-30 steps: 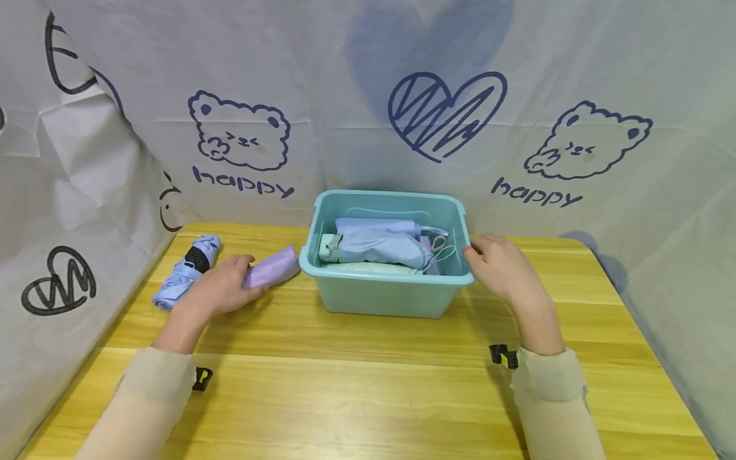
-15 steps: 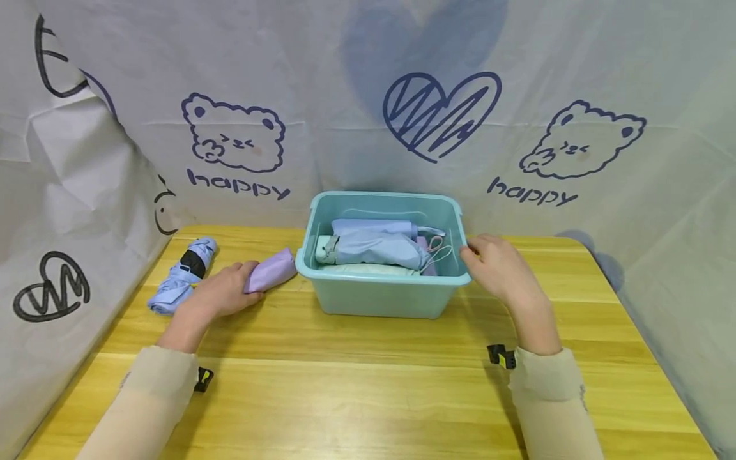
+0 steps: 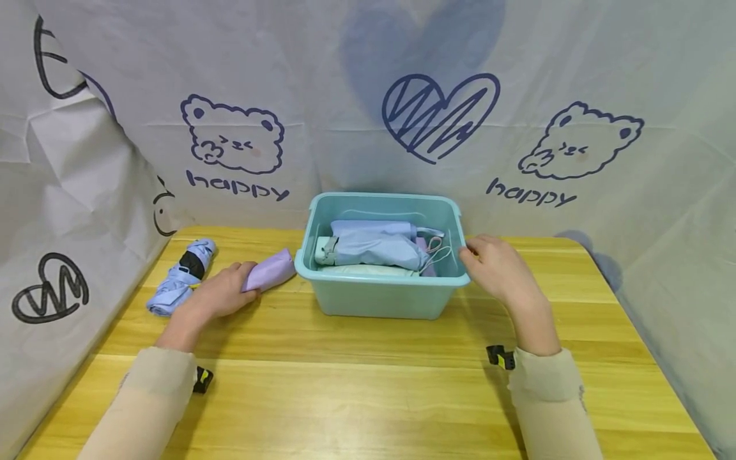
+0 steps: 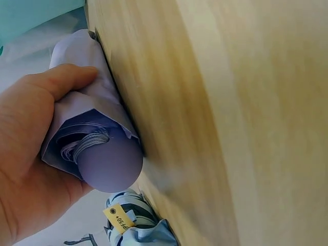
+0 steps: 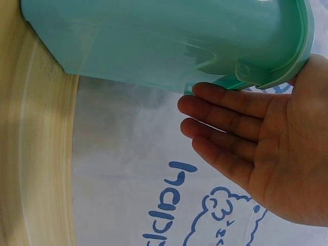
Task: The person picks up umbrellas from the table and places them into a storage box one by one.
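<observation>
A folded purple umbrella (image 3: 269, 271) in its sleeve lies on the table left of the teal bin (image 3: 379, 297). My left hand (image 3: 221, 292) grips it, thumb across the sleeve, and its rounded handle end (image 4: 114, 164) with a wrist cord shows in the left wrist view. At the bin's right rim, my right hand (image 3: 503, 271) touches the plastic with fingers extended along the outer wall; its thumb is mostly hidden behind the rim in the right wrist view. Inside the bin rest a blue folded umbrella (image 3: 376, 248) with a mint handle, a pale green one (image 3: 368, 271) and something purple.
Left of my left hand lies another blue umbrella (image 3: 172, 291) with a black band and a yellow tag (image 4: 119, 217). The wooden table (image 3: 356, 390) meets a printed cloth backdrop (image 3: 339, 147) at the back and sides.
The view has shifted slightly. My left hand has closed further round the purple umbrella, which stays almost in place. The right hand keeps its position at the bin's rim.
</observation>
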Tool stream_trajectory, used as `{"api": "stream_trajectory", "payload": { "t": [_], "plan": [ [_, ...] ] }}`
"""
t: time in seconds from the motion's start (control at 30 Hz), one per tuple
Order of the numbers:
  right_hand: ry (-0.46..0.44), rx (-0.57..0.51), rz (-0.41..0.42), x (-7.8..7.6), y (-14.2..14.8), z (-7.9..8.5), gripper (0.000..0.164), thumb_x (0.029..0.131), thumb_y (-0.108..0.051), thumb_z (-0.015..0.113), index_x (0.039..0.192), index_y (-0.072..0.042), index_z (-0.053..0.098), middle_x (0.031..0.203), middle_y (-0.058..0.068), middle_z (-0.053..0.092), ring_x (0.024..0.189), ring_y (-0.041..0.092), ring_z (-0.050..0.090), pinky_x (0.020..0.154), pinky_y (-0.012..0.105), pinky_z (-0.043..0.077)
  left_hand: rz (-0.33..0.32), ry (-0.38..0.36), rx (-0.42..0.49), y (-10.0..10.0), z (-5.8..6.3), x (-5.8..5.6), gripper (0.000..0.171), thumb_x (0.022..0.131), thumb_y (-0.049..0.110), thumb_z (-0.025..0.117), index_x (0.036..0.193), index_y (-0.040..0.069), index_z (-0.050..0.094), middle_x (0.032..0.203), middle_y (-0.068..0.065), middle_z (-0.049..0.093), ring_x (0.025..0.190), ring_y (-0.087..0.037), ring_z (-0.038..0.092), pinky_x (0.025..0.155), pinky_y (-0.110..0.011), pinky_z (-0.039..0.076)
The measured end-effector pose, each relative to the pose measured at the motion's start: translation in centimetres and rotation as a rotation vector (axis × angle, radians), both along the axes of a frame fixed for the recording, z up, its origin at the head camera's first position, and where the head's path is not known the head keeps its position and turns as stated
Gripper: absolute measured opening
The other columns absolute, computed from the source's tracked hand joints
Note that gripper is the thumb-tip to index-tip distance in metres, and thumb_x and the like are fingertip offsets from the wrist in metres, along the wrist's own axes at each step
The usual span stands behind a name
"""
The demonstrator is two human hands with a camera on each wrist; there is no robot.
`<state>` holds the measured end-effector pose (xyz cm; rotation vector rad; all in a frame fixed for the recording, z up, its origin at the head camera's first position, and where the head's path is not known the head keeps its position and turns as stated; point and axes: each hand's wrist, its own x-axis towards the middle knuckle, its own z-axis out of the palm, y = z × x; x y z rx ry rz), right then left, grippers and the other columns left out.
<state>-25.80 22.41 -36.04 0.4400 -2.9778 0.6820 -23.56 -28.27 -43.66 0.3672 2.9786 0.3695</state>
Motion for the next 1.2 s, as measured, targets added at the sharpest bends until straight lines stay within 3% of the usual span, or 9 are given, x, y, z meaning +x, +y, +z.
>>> {"api": "stream_trajectory", "payload": {
  "t": [0.3, 0.7, 1.2],
  "plan": [
    [-0.009, -0.005, 0.006, 0.1, 0.0, 0.0, 0.048, 0.107, -0.030, 0.041, 0.129, 0.004, 0.066, 0.126, 0.023, 0.066, 0.115, 0.042, 0.060, 0.102, 0.060, 0.047, 0.002, -0.009, 0.059, -0.6, -0.5, -0.1, 0.063, 0.100, 0.021, 0.065, 0.150, -0.008, 0.041, 0.135, -0.036, 0.054, 0.114, -0.044, 0.058, 0.099, -0.064, 0.047],
    [-0.008, -0.014, 0.005, 0.3, -0.1, 0.0, 0.047, 0.107, -0.030, 0.041, 0.128, 0.003, 0.067, 0.125, 0.022, 0.066, 0.111, 0.040, 0.059, 0.100, 0.059, 0.048, 0.029, 0.018, 0.126, -0.7, -0.5, 0.8, 0.065, 0.100, 0.020, 0.064, 0.151, -0.010, 0.038, 0.138, -0.037, 0.052, 0.119, -0.048, 0.057, 0.104, -0.066, 0.044],
    [-0.016, -0.010, 0.007, 0.3, -0.1, 0.1, 0.047, 0.107, -0.030, 0.041, 0.128, 0.003, 0.067, 0.125, 0.022, 0.066, 0.111, 0.040, 0.059, 0.100, 0.059, 0.047, 0.060, 0.062, 0.216, -0.5, 0.7, 1.1, 0.063, 0.101, 0.017, 0.060, 0.153, -0.009, 0.034, 0.145, -0.035, 0.046, 0.122, -0.045, 0.052, 0.108, -0.066, 0.040]
  ]
}}
